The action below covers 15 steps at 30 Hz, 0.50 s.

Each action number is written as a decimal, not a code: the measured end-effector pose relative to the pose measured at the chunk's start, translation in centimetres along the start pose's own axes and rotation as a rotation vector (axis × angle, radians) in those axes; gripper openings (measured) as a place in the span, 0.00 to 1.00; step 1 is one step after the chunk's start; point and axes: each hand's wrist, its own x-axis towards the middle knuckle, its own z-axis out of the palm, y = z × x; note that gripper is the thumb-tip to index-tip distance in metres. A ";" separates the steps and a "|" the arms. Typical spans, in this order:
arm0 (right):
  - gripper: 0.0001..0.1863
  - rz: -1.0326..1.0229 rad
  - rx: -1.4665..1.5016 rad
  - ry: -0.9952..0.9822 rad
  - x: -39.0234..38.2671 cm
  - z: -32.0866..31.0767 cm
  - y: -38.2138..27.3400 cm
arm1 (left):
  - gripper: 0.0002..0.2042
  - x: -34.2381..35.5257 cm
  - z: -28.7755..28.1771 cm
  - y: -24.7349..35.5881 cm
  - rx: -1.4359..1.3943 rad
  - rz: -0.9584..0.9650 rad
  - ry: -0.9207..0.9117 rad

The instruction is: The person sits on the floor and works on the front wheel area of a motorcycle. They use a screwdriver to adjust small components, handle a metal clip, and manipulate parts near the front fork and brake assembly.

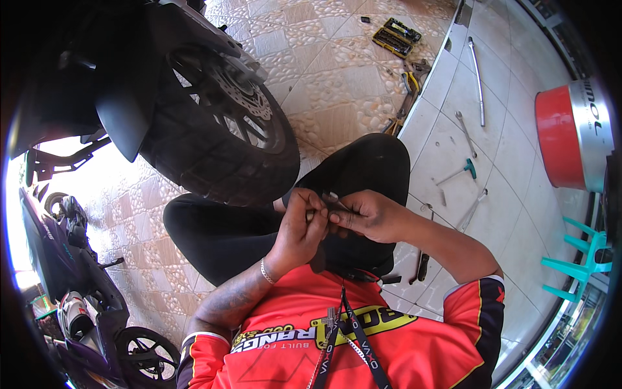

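A dark motorcycle (97,84) fills the top-left of the tiled floor (337,84), its front wheel (220,129) with the disc brake standing just ahead of the person's knees. A second, purple motorcycle (71,279) is parked along the left edge of the floor, down toward the lower-left corner. Over by the right edge stands a red and silver drum (573,136), and below it, near the lower-right corner, a green plastic chair (583,259).

The person squats in the middle, in black trousers and a red jersey (337,337) with a lanyard hanging at the chest. On the white tiles to their right lie scattered tools: a long metal bar (477,81), a spanner (465,133), a green-handled T-wrench (461,172) and, toward the top edge, an open socket set (396,37).

Both hands meet above the knees. The left hand (299,230), with a bracelet at the wrist, has its fingers curled in and pinched against a small dark metal part (332,209). The right hand (369,217) is closed around the same part from the other side, thumb pressed on top. The part is too small and too covered to say what it is.
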 end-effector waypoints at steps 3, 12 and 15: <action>0.12 -0.167 -0.373 0.140 -0.2 0.4 0.2 | 0.08 -0.2 -0.1 -0.1 0.032 0.000 -0.035; 0.11 -0.338 -0.568 0.178 0.0 0.2 1.2 | 0.09 -0.4 -0.1 -0.2 -0.119 -0.034 -0.067; 0.14 0.019 -0.081 0.093 -0.4 0.2 1.4 | 0.08 -0.3 0.3 -0.7 -0.131 -0.079 -0.010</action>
